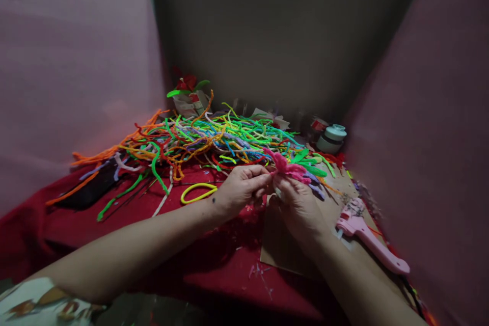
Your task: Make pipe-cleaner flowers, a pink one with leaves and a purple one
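A pink pipe-cleaner flower (287,166) is held up between my two hands, above the near edge of the table. My right hand (300,204) grips it from below, thumb and fingers closed at its base. My left hand (246,188) pinches at the flower's left side with thumb and forefinger; the exact bit between those fingertips is too small to make out. Green pipe-cleaner leaves (305,158) show just behind the flower. A bent yellow pipe cleaner (198,193) lies on the red cloth left of my left hand.
A large heap of coloured pipe cleaners (214,135) covers the table's back. A pink glue gun (367,237) rests on cardboard (282,249) at right. Behind stand a lidded jar (332,138) and a red flower (186,83). A dark flat object (84,191) lies left.
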A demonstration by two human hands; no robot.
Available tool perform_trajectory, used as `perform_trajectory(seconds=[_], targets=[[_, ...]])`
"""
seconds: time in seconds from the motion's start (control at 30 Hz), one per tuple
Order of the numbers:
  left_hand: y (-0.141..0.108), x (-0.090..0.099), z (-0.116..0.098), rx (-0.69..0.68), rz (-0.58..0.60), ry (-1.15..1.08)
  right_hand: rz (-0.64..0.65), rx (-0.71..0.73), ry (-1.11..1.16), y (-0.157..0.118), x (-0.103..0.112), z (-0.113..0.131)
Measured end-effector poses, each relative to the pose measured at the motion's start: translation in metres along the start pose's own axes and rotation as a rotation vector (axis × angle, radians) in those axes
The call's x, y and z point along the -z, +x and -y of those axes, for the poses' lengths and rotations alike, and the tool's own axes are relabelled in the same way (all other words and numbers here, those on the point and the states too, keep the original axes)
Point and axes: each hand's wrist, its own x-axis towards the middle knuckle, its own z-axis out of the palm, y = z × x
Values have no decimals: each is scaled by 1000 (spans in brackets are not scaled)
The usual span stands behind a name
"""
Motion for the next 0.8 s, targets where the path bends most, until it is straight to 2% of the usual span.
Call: perform_trajectory(seconds=[0.07,0.2,0.3,0.37,0.47,0.53,0.6,0.67,0.73,0.8], targets=[[0,0,1,48,50,-128,35,23,-20,1,0,-2],[1,1,6,111,189,-372,-23,60,-50,2,3,-4],[2,2,9,98,225,-338,-74,74,-69,2,5,-6],[1,3,11,12,170,-110,-106,74,-60,2,7,-8],[-1,6,16,-226,20,364,-154,73,-36,1,8,-11],[-1,8,19,-350,-50,560,-185,57,-10,1,10,-10],[1,11,21,-371,-63,599,-205,35,21,2,12,-6],[7,17,22,-342,-123,515,-206,28,37,7,17,1],[15,25,24,-324,-243,408,-172,27,71,13,23,8],[22,34,26,-357,-328,472,-147,15,93,18,29,14]])
